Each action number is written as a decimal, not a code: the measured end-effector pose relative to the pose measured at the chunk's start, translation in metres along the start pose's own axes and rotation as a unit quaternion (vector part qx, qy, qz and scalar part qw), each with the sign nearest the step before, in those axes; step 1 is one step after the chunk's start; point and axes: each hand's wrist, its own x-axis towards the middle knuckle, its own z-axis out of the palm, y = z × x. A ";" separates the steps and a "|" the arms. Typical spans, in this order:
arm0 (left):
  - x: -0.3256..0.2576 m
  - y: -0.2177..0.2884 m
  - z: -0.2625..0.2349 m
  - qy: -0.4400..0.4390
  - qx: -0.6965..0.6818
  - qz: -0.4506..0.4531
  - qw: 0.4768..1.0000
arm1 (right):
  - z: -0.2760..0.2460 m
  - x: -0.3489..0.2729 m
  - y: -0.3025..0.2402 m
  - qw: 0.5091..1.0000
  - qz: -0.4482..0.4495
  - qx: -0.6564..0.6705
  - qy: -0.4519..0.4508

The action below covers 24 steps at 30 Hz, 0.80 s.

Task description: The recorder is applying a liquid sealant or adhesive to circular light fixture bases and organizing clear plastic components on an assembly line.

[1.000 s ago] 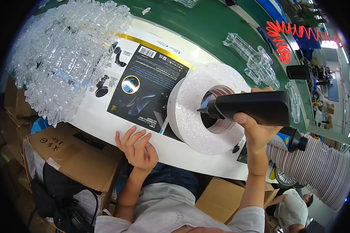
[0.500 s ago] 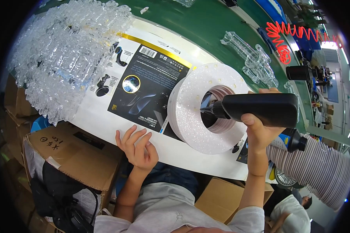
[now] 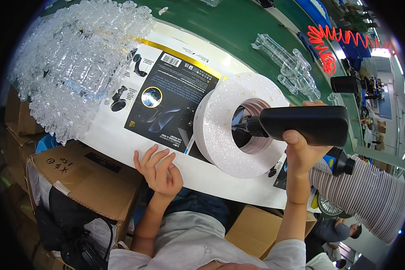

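My right hand (image 3: 301,150) is wrapped round a black squeeze bottle (image 3: 303,126), which lies sideways with its nozzle pointing left. The narrow tip reaches the inner rim of a stack of white, glittery rings (image 3: 222,144). Several small yellowish spots dot the top ring's face. My left hand (image 3: 159,173) hovers at the table's near edge, fingers apart, holding nothing. Beneath the rings lies a flat printed sheet (image 3: 166,99), black and white with a gold strip.
Clear plastic parts (image 3: 76,67) form a large pile at the left. More clear parts (image 3: 290,67) rest on the green surface (image 3: 229,27) beyond. At the right stand a second black bottle (image 3: 339,162) and a long ring stack (image 3: 369,193). A cardboard box (image 3: 85,180) sits lower left.
The black bottle and my right hand have shifted very slightly right, with the tip still at the ring's inner rim. The clear parts beyond have slid a little left. My left hand stays put.
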 end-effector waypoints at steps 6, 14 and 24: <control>0.001 0.001 -0.001 0.001 0.004 0.000 1.000 | 0.004 0.016 0.000 0.988 -0.085 0.010 -0.131; 0.001 0.000 -0.001 0.002 -0.006 -0.005 1.000 | 0.019 0.016 -0.006 0.989 -0.050 -0.047 -0.132; 0.000 0.000 -0.003 -0.006 -0.008 -0.003 1.000 | 0.023 0.019 -0.009 0.976 -0.084 -0.117 -0.163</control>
